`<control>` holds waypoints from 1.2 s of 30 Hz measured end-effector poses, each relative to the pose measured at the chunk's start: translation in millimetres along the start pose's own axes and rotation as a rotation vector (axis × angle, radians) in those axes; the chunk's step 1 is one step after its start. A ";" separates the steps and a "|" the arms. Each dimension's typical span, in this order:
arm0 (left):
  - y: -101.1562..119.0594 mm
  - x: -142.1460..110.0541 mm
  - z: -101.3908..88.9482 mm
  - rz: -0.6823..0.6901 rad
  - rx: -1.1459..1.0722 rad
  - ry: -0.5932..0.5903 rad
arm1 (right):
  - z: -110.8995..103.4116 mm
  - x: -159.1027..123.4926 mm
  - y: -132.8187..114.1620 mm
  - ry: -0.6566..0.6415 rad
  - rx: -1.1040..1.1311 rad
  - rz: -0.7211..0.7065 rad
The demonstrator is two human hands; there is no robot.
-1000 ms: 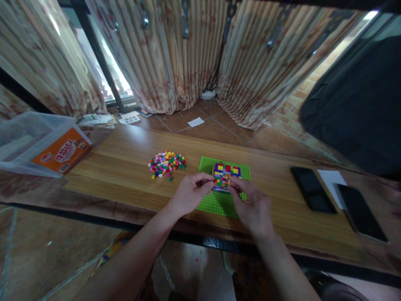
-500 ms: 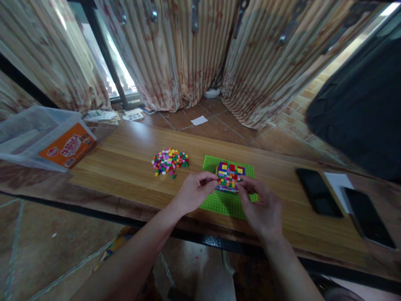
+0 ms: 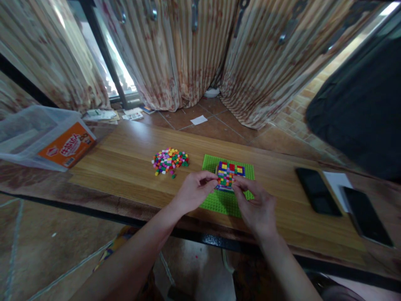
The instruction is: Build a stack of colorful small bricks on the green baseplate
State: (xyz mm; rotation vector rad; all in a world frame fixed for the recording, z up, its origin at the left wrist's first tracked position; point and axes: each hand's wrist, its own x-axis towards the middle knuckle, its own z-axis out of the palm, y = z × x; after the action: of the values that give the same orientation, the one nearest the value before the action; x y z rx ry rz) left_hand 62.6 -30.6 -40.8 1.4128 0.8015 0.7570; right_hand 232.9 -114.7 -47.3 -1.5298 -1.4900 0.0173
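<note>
A small brick build (image 3: 232, 169), blue-rimmed with red and yellow squares and a multicoloured front, rests on a green studded baseplate (image 3: 221, 205). My left hand (image 3: 196, 188) has its thumb and forefinger closed at the build's left edge, gripping it there. Over the right front part of the build, my right hand (image 3: 255, 205) holds thumb and forefinger pinched together. Whatever sits between those right fingertips is too small to make out. Loose coloured bricks (image 3: 169, 161) lie in a pile to the left of the baseplate.
A clear plastic bin (image 3: 40, 138) with an orange label stands at the table's left end. On the right lie a black phone (image 3: 318, 191), a white paper (image 3: 336, 184) and a second dark phone (image 3: 368, 215). Curtains (image 3: 175, 54) hang beyond the wooden table (image 3: 125, 167).
My right hand has shifted left, its fingertips moving from the build's right edge onto its front part. My left hand has stayed at the left edge.
</note>
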 end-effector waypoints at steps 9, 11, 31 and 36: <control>-0.5 0.9 0.1 -0.001 -0.032 0.027 | 1.8 -1.8 -0.9 0.026 -0.013 0.048; 0.3 1.1 -0.3 -0.030 -0.079 0.037 | 2.3 -1.9 -0.7 0.031 0.015 0.079; 12.1 -6.2 0.3 -0.240 -0.429 -0.103 | 5.6 0.7 -36.1 -0.076 0.249 -0.040; 13.3 -5.9 1.1 -0.201 -0.372 -0.137 | 3.9 -0.1 -36.1 -0.050 0.232 -0.029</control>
State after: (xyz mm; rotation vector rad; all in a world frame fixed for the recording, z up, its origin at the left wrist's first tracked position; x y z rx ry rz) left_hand 60.5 -35.9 -27.3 1.0217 0.6457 0.6091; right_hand 203.1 -120.1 -27.2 -1.3298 -1.4931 0.2053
